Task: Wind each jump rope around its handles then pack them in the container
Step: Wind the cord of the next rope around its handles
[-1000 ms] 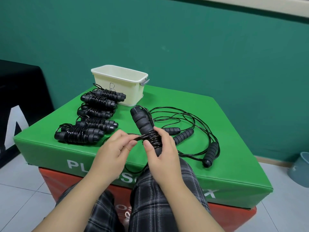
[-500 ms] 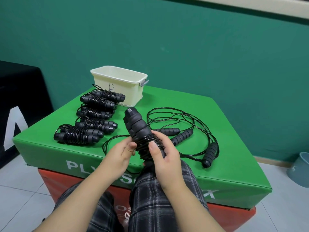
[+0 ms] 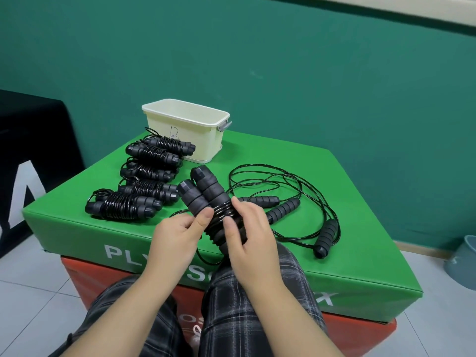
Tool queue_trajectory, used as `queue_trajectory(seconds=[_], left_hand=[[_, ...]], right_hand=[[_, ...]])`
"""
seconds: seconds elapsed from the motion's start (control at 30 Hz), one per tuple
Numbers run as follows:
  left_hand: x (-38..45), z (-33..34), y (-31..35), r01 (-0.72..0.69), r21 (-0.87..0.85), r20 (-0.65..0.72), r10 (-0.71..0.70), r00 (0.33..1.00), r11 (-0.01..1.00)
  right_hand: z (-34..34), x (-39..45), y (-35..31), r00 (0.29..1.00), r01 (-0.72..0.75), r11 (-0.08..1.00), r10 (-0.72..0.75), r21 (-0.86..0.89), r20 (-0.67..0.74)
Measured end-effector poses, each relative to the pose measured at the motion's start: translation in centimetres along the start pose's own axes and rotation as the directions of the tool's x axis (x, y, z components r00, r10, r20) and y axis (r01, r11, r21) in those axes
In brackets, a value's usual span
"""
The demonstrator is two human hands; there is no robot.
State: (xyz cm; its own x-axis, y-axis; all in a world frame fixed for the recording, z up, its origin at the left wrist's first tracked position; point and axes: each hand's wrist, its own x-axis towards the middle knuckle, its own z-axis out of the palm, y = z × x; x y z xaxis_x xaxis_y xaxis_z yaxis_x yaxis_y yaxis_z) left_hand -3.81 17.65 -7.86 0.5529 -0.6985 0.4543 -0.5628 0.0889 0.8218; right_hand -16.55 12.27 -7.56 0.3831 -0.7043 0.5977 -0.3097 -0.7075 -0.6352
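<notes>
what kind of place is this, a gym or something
Probably a gym or training room: a padded green plyo box serves as the table, jump ropes lie on it, and the floor is tiled.

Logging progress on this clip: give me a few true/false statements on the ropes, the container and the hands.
1. Five wound ropes lie on the green box. True.
2. The cream container holds wound ropes. False: none show inside it.
3. Both hands are on the rope being wound. True: the left hand and the right hand hold it.
4. No unwound rope is left. False: a loose rope lies at the right.
</notes>
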Motion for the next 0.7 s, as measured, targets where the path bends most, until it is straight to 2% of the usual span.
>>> queue_trajectory(seconds=[0.1,0.2,0.3,0.47,0.6,0.7], left_hand=[[0.2,-0.2,-0.2,-0.061,0.057,0.011,0.060,0.998,0.997],[0.3,-0.1,-0.8,-0.087,0.062,0.032,0.085,0.996,0.994],[0.2,0.3,-1.1,-0.138,0.072,0.039,0.135,0.990,0.988],[-0.1,0.4,-0.5,-0.200,-0.046,0.055,0.202,0.978,0.979],[0.0,0.0,-0.4,-0.195,-0.110,0.085,0.204,0.975,0.975],[-0.2,0.0,-0.8,-0.234,-0.008,0.146,0.232,0.962,0.972]], right_hand=[[-0.1,0.1,-0.5,0.992,-0.036,0.996,0.046,-0.084,0.116],[0.1,0.2,-0.4,0.992,-0.010,0.972,0.040,-0.236,0.122],[0.1,0.2,-0.5,0.981,-0.068,0.947,0.121,-0.315,0.152],[-0.4,0.1,-0.6,0.974,-0.170,0.973,0.190,-0.158,0.122],[-0.6,0.0,-0.8,0.966,-0.225,0.974,0.227,-0.035,0.121],[-0.4,-0.2,-0.6,0.961,-0.270,0.960,0.263,0.075,0.088]])
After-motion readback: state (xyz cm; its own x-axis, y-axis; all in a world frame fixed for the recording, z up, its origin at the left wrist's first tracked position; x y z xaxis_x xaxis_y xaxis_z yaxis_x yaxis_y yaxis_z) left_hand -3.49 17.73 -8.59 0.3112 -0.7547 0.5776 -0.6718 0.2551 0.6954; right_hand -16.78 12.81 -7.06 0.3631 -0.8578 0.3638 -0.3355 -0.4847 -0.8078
